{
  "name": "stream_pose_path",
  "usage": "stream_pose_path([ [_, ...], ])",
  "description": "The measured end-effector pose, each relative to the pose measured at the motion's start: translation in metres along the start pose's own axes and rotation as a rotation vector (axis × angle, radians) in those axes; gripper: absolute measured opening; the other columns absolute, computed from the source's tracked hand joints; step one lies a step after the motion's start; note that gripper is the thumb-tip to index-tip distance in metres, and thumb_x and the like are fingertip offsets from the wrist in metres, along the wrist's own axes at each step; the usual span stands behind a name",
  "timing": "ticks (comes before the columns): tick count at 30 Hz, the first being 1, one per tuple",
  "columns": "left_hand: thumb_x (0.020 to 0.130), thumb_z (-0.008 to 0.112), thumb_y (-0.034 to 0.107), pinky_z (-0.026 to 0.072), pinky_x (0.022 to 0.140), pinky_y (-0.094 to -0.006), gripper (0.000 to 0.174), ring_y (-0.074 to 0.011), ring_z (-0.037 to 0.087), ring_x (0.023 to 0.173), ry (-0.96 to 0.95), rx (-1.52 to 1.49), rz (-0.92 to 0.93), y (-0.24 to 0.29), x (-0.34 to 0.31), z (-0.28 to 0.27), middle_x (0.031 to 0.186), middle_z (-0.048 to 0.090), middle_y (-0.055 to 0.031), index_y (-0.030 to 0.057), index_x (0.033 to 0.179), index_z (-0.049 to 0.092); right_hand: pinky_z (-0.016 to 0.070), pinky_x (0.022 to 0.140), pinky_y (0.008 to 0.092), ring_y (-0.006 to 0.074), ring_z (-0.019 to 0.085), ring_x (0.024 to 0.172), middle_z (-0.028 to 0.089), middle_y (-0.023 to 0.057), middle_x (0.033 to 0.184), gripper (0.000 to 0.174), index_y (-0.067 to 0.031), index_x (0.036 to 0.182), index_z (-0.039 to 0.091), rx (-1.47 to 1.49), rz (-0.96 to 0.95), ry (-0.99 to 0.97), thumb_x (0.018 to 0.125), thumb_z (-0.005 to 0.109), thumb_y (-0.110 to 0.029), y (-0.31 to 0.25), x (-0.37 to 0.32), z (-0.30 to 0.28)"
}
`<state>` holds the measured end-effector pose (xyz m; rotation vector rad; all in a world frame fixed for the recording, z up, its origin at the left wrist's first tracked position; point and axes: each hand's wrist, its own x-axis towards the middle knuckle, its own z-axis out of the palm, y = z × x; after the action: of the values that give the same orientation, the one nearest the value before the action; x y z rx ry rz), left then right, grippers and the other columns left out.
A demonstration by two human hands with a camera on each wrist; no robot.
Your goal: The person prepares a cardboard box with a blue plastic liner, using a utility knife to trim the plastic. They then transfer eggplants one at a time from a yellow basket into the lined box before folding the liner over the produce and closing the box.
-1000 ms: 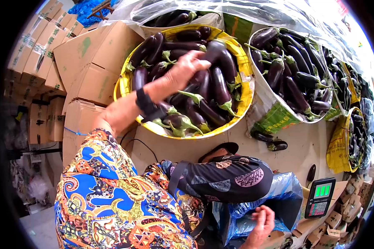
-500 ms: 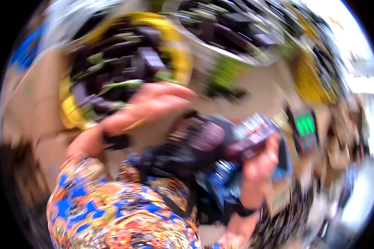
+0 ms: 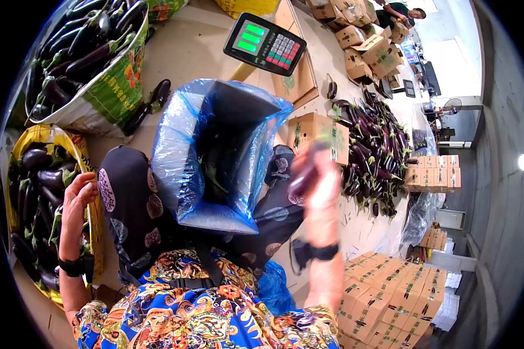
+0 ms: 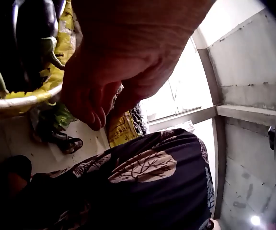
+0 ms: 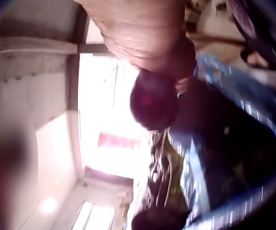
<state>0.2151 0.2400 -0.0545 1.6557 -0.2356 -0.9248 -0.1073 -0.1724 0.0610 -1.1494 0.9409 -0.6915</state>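
Observation:
My right hand (image 3: 323,195), blurred, grips a dark purple eggplant (image 3: 301,179) just right of a box lined with blue plastic (image 3: 177,139). The right wrist view shows the rounded end of this eggplant (image 5: 153,101) below the hand (image 5: 143,38). Deep in the box lie a few dark eggplants (image 3: 215,174), mostly in shadow. My left hand (image 3: 75,203) is empty, its fingers loosely bent, above the edge of a yellow-lined tub of eggplants (image 3: 84,157). In the left wrist view that hand (image 4: 114,62) hangs over the patterned trouser leg.
A scale display (image 3: 264,43) stands behind the box. Two loose eggplants (image 3: 148,107) lie on the floor beside a white sack-lined tub (image 3: 113,87). At the right are an eggplant heap (image 3: 372,145) and stacked cartons (image 3: 384,296); a person (image 3: 399,16) is far back.
The head view has swung right, bringing the box to its middle. An eggplant first held by my left hand over the tub is seen later in my right hand; the left is now empty.

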Motion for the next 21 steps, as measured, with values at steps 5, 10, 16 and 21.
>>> stream_pose_path([
  [5, 0.099, 0.056, 0.016, 0.0461, 0.077, -0.0203, 0.030, -0.0052, 0.058, 0.086, 0.081, 0.071, 0.070, 0.005, 0.001, -0.008, 0.099, 0.066, 0.0000, 0.0025, 0.125, 0.059, 0.0465, 0.095, 0.0473, 0.0346, 0.054, 0.118, 0.060, 0.0136, 0.126, 0.036, -0.0127, 0.122, 0.053, 0.323, -0.081, 0.251, 0.106, 0.036, -0.040, -0.047, 0.067, -0.114],
  [10, 0.099, 0.059, 0.018, 0.0452, 0.078, -0.0219, 0.029, -0.0077, 0.057, 0.088, 0.303, 0.230, 0.199, -0.016, -0.030, -0.068, 0.101, 0.063, 0.0005, 0.0012, 0.122, 0.062, 0.0533, 0.084, 0.0305, 0.0222, 0.067, 0.100, 0.066, 0.0152, 0.117, 0.035, 0.0005, 0.129, 0.056, 0.119, -0.004, -0.318, 0.097, 0.058, -0.013, 0.017, 0.046, 0.008],
  [16, 0.094, 0.059, 0.016, 0.0461, 0.098, -0.0330, 0.032, -0.0220, 0.062, 0.110, 0.969, 0.765, 0.272, -0.020, -0.114, -0.163, 0.117, 0.068, -0.0118, 0.0031, 0.123, 0.064, 0.0511, 0.083, 0.0282, 0.0175, 0.067, 0.098, 0.068, 0.0118, 0.116, 0.034, 0.0002, 0.128, 0.059, -0.536, 0.162, -0.659, 0.098, 0.062, -0.015, 0.057, 0.006, 0.130],
  [21, 0.090, 0.062, 0.020, 0.0485, 0.096, -0.0347, 0.037, -0.0183, 0.060, 0.105, 0.928, 0.516, -0.078, -0.079, -0.198, -0.227, 0.110, 0.066, -0.0090, -0.0011, 0.121, 0.061, 0.0497, 0.080, 0.0258, 0.0143, 0.063, 0.091, 0.067, 0.0108, 0.111, 0.033, 0.0004, 0.128, 0.058, -0.779, 0.198, -0.977, 0.097, 0.060, -0.009, 0.087, 0.007, 0.136],
])
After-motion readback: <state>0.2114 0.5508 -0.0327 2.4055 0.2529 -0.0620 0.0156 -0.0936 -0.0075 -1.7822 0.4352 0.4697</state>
